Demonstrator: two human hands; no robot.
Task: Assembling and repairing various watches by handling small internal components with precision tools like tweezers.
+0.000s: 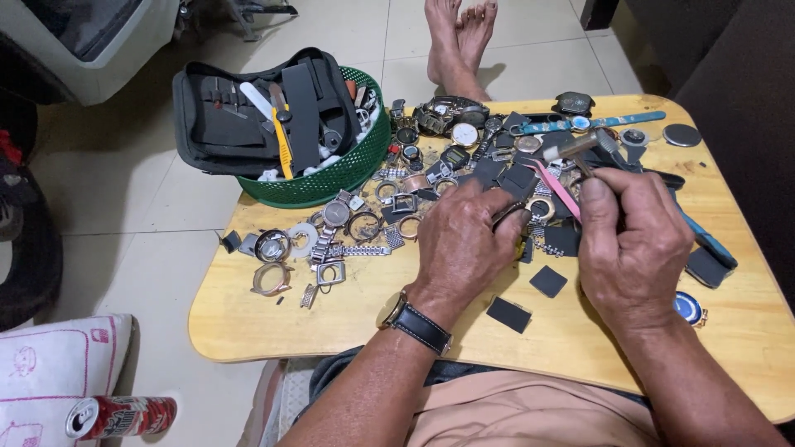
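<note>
At the lower left of the frame a red can [121, 416] lies on the floor. On the yellow bench [348, 319] two black squares [530, 298] lie near the hands. In the centre, the left hand [460, 242] is closed around a dark strap [512, 213]. The right hand [633, 240] grips a small hammer [573, 151], its head above the watch parts [397, 207]. At the upper left stands a green basket [331, 182] with a black tool case [248, 112].

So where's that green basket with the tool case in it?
The green basket sits at the far left corner of the wooden table, beyond the left hand, with loose watch cases spread just in front of it.
</note>
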